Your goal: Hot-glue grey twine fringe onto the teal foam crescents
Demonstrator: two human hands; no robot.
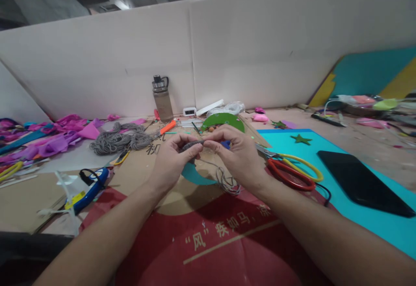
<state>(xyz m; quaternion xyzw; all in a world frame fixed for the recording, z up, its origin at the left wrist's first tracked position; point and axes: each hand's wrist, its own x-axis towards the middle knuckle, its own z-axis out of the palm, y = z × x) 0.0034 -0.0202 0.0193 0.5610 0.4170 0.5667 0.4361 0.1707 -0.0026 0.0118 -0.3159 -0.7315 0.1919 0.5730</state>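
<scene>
My left hand (pixel 173 158) and my right hand (pixel 238 156) meet above the middle of the table, fingertips pinched together. Between them is grey cord (pixel 187 145), bunched or wound; the fingers cover most of it. A loose tail of this cord (pixel 227 182) hangs in loops beneath my right hand. Just below the fingers shows a curved teal strip (pixel 196 177); whether it is joined to the cord I cannot tell. Red-and-yellow-handled scissors (pixel 289 175) lie right of my right hand. Beyond my left hand is an orange cutter (pixel 168 127).
A heap of grey cord (pixel 120 141) lies on the left beside pink and purple scraps (pixel 68 134). A blue glue gun (pixel 92 188) sits nearer me. A bottle (pixel 162 102) stands at the back. On the right, a black phone (pixel 364 182) rests on a cyan sheet (pixel 351 229).
</scene>
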